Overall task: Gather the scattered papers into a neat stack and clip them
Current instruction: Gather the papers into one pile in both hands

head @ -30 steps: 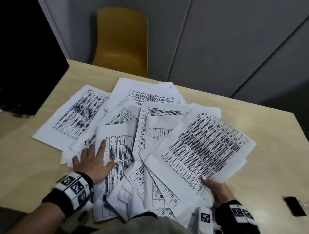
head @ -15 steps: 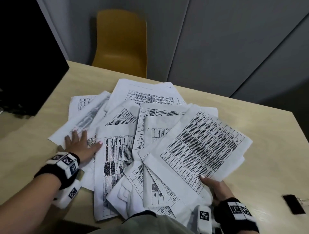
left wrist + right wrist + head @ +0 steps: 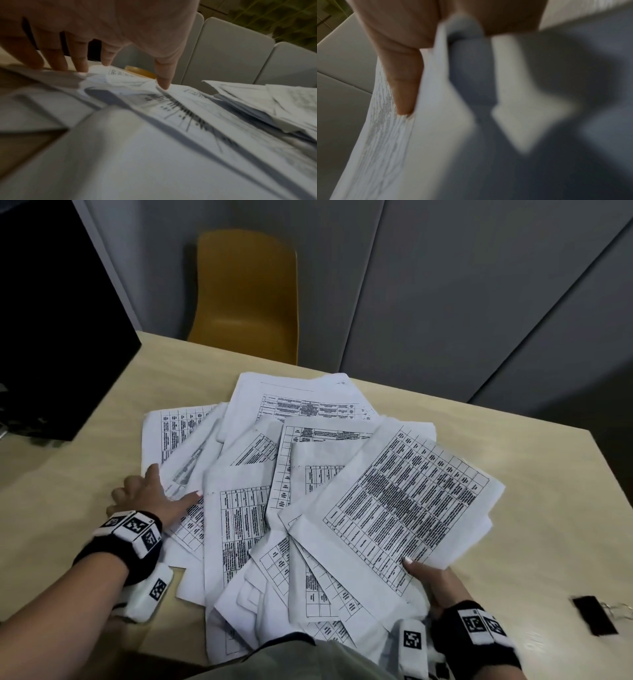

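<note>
**Papers fanned on table, both hands on the pile**

Containers: none in view. The papers (image 3: 308, 508) lie loose on the table (image 3: 548, 508), overlapping in a rough fan that spreads from the near edge toward the far side. All sheets carry printed tables.

Left hand (image 3: 150, 498): flat, fingers spread and straight, pressing down on the left-side sheets near their outer edge. Thumb points toward the middle of the pile. It grips nothing.

Right hand (image 3: 435, 580): holds the near corner of the top right sheet (image 3: 407, 505), thumb on top of the page, fingers underneath. That sheet sits raised above the ones below it.

Binder clip (image 3: 596, 619): black, lying on the table to the right of the right hand, apart from the papers.

Views compared: the head view gives the whole layout, plus a yellow chair (image 3: 246, 296) behind the table and a dark monitor (image 3: 51, 320) at far left. The left wrist view shows the left fingers (image 3: 78, 58) coming down onto the paper edge, and the thumb tip touching a printed sheet; the foreground is blurred. The right wrist view shows the right thumb (image 3: 404, 81) lying along the printed face of the held sheet, with the page edge running into the palm; the rest is out of focus.
</note>
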Demonstrator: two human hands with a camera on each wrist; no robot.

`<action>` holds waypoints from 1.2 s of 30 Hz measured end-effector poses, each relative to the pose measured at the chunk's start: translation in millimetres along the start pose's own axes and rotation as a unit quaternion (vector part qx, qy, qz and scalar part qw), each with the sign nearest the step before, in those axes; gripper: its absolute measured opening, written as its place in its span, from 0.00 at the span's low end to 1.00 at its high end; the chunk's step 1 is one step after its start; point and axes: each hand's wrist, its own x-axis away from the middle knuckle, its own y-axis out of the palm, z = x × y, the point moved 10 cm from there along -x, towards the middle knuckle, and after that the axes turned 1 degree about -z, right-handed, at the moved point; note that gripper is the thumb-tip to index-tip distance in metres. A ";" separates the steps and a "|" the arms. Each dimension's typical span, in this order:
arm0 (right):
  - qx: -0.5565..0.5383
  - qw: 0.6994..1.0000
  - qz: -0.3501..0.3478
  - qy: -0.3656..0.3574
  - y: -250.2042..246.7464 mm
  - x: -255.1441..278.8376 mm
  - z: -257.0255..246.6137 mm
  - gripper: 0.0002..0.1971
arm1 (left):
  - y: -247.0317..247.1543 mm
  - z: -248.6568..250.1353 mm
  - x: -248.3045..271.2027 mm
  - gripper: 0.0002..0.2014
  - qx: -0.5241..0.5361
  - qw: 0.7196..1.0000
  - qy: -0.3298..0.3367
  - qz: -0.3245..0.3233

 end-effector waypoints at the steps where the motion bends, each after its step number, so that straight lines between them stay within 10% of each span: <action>1: 0.003 1.000 -0.001 0.002 0.2 -0.1 0.4 0.14 | -2.4 0.1 -1.0 0.46 0.006 1.000 -0.005 -0.001; 6: -0.008 1.000 0.000 -0.005 0.9 -0.7 0.8 0.12 | -13.2 -17.8 -4.0 0.48 0.057 0.993 -0.099 -0.010; 12: -0.009 1.000 0.003 -0.001 -1.4 0.1 2.0 0.16 | 9.8 11.0 16.6 0.53 0.141 0.987 -0.048 -0.066; 20: 0.003 1.000 -0.004 0.008 0.4 1.4 2.7 0.18 | 30.6 21.8 51.6 0.14 0.246 0.965 0.007 -0.087; 27: 0.053 0.998 0.017 0.004 -3.4 -1.1 0.2 0.17 | 44.2 23.8 56.7 0.09 0.333 0.927 0.016 -0.172; 36: 0.070 0.997 0.040 -0.018 -5.8 -6.1 -1.3 0.25 | -30.4 42.9 72.3 0.12 0.292 0.949 0.107 -0.047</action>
